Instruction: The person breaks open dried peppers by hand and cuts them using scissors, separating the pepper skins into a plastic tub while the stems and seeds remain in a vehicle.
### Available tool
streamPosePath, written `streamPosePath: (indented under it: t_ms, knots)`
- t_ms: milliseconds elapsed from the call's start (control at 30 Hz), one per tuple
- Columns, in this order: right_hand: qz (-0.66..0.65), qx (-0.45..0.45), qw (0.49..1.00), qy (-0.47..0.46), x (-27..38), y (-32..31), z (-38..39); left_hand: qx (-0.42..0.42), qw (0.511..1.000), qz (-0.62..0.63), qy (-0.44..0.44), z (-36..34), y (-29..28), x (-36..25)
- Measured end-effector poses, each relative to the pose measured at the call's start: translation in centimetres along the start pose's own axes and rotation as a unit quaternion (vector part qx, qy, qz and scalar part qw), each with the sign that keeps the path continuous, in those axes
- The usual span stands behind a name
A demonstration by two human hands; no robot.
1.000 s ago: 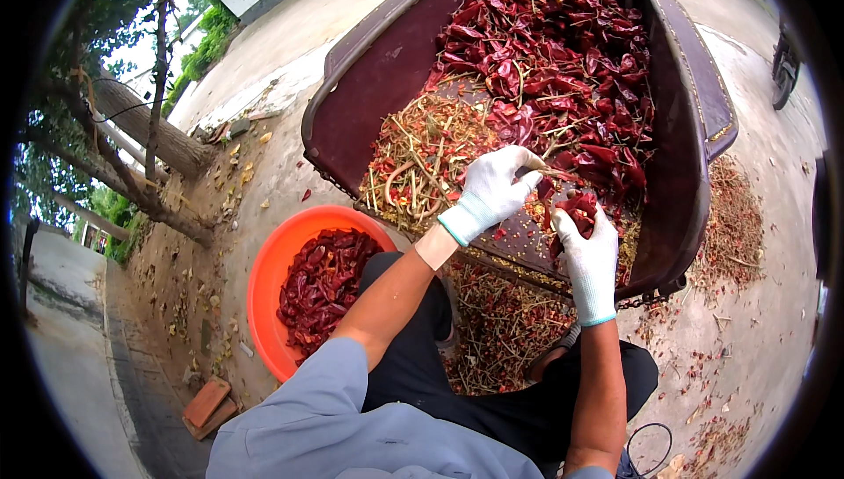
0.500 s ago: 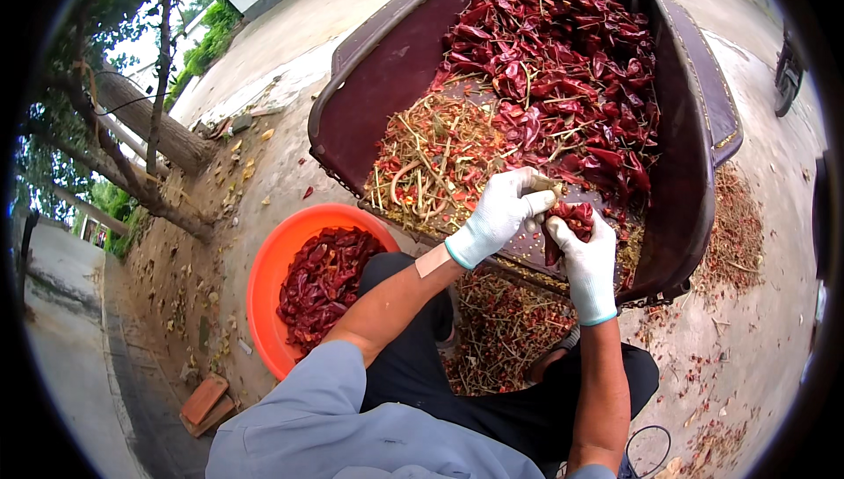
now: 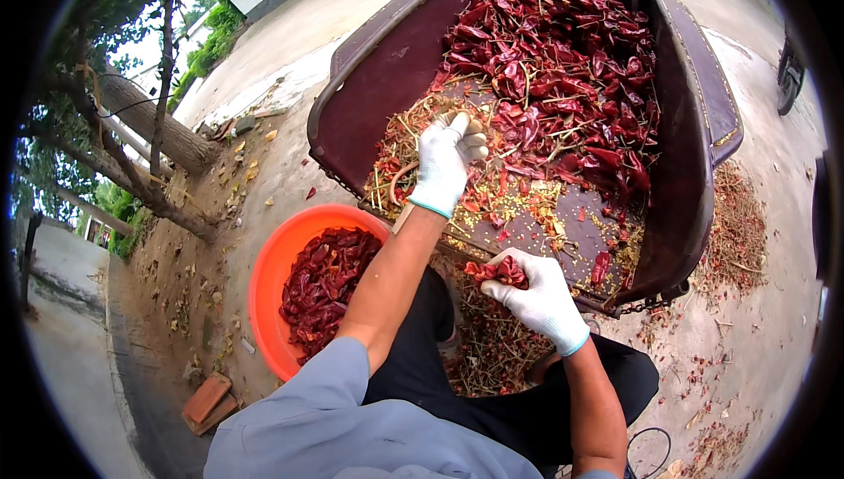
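My left hand (image 3: 444,161), in a white glove, hovers over the heap of chilli stems (image 3: 396,149) at the cart's near left. Its fingers are loosely bent and apart, with nothing visible in them. Closer to me, just off the cart's near edge, my gloved right hand (image 3: 534,293) is closed around several dried red chilli peppers (image 3: 498,274). Their ends stick out past its thumb and fingers. A big pile of dried chillies (image 3: 563,66) fills the far and right part of the maroon cart bed (image 3: 378,75).
An orange basin (image 3: 266,290) partly filled with dried chillies stands by my left knee. Stem scraps (image 3: 492,347) litter the ground between my legs, with another heap (image 3: 734,233) right of the cart. Bricks (image 3: 209,400) and a tree (image 3: 158,123) are at the left.
My left hand has left the right one and moved left and away, over the stems. The right hand has drawn back toward me and left with chillies in it, uncovering yellow seeds.
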State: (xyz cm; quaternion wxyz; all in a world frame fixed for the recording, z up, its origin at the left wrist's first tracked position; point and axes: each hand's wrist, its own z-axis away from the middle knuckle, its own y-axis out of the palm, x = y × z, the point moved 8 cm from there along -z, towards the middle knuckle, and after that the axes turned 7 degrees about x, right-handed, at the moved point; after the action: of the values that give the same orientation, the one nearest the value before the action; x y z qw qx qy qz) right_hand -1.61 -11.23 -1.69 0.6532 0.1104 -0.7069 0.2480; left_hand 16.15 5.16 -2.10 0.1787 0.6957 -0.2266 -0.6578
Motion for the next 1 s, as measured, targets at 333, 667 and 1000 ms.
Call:
streamPosePath:
  t_ms: [333, 667, 1000]
  knots:
    - [0.043, -0.038, 0.998, 0.035, -0.7, -1.4, -1.1, 0.189, 0.505, -0.818, 0.200, 1.7, 6.1, 3.9]
    - [-0.135, -0.130, 0.978, 0.088, -3.1, -3.4, -0.6, 0.135, 0.724, -0.677, -0.005, 2.0, 5.0, 2.6]
    - [-0.243, -0.287, 0.926, 0.009, -3.1, -6.2, -0.2, 0.295, 0.797, -0.522, -0.069, 7.3, 7.6, 4.5]
